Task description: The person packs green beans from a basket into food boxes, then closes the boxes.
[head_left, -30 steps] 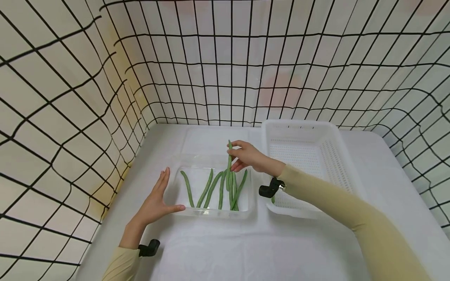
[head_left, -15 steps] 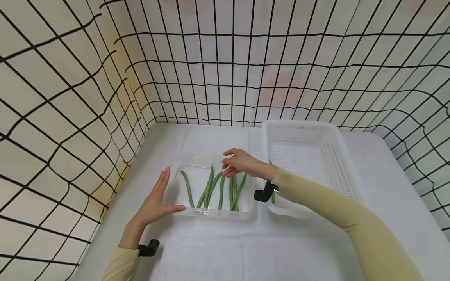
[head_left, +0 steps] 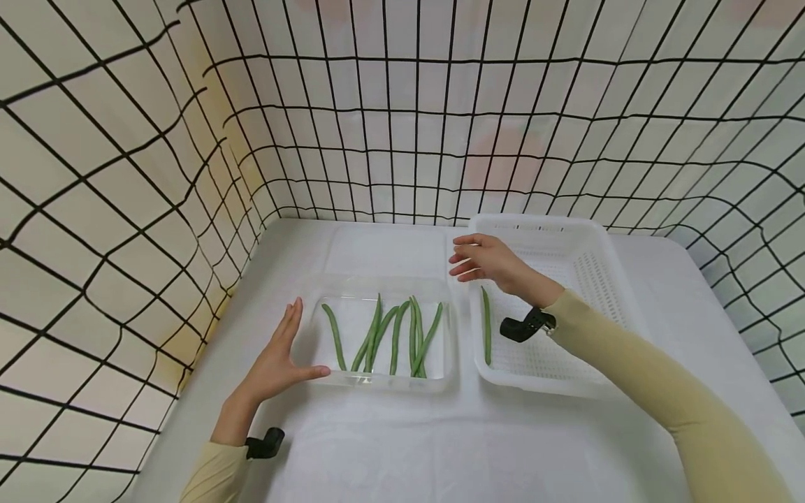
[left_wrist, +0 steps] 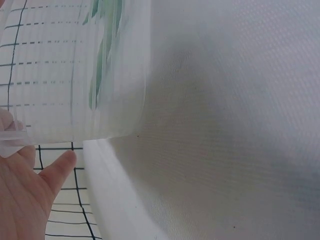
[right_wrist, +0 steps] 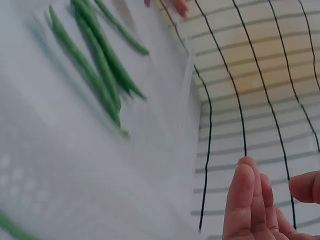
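Several green beans point(head_left: 395, 339) lie roughly lengthwise in a clear plastic container point(head_left: 390, 381). My left hand point(head_left: 277, 360) is at the container's left end, thumb and fingers spread around its near left corner. In the left wrist view the fingers lie against the container's clear wall point(left_wrist: 115, 120). My right hand point(head_left: 487, 264) hovers over the left rim of a white perforated basket point(head_left: 534, 381), fingers loosely extended and holding nothing. One green bean point(head_left: 487, 327) lies along the basket's left side. The right wrist view shows the right hand's fingers point(right_wrist: 240, 200) apart from the beans.
A black wire grid point(head_left: 409, 133) rises behind the table and along both sides. White cloth point(head_left: 390, 447) covers the tabletop. A black wrist camera point(head_left: 528, 325) sits on the right forearm above the basket.
The right hand put the bean it held down among those in the container and let go, then moved right to the basket's left rim. My left hand stayed in place.
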Demonstrator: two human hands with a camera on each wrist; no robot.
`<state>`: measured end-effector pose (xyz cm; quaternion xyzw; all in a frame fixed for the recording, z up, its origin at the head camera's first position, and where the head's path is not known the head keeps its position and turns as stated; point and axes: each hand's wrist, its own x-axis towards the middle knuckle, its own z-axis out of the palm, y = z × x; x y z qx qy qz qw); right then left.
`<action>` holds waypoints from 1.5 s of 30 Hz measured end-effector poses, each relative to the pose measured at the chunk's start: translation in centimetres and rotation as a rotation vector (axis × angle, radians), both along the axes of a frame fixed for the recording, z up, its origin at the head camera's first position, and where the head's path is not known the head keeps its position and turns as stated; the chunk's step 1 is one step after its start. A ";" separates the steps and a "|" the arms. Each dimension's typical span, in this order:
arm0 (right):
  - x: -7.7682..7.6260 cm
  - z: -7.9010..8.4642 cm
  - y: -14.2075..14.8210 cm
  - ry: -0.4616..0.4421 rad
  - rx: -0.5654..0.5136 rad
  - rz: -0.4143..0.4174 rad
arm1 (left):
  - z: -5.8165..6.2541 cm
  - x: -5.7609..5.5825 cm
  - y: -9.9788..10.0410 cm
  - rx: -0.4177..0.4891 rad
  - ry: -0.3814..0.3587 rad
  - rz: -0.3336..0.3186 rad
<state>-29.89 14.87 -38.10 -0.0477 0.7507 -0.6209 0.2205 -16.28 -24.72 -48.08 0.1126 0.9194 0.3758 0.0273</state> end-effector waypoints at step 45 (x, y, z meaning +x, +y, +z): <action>0.1 -9.4 6.8 -0.299 0.140 0.025 | -0.1 0.0 0.0 -0.003 0.006 0.004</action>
